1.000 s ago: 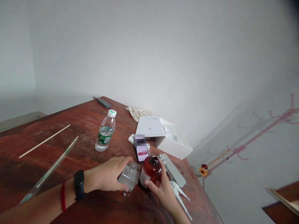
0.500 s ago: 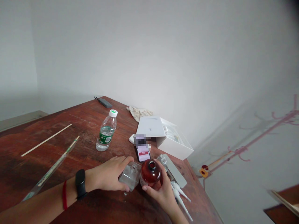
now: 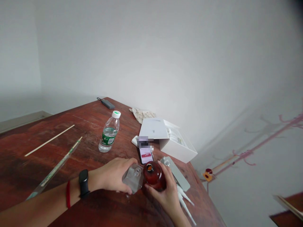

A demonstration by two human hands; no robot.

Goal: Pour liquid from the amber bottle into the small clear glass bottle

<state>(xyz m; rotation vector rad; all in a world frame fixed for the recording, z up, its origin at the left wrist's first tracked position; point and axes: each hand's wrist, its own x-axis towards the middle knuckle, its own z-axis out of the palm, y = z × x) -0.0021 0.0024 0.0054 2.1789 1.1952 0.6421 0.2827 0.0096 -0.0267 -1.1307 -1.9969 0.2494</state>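
My left hand [image 3: 119, 175] is closed around a clear, square-sided bottle [image 3: 133, 179] with a small round neck on top. Close against it on the right, my right hand [image 3: 163, 189] grips a round amber bottle [image 3: 153, 176]. The amber bottle is uncapped and its mouth leans left, toward the clear bottle's neck. Whether the two bottles touch, I cannot tell. Several small drops lie on the table just below the clear bottle.
A capped water bottle [image 3: 109, 132], a phone [image 3: 145, 153], an open white box [image 3: 175, 142] and a cloth [image 3: 142, 114] lie beyond my hands. White nozzles [image 3: 186, 201] and a grey tray [image 3: 177, 173] are at the right. A thin stick [image 3: 50, 140] and a long wrapped strip [image 3: 56, 167] lie left.
The amber bottle has tipped left in my right hand, so its mouth has swung toward the clear bottle. My left hand keeps its hold. The whole view has shifted slightly.
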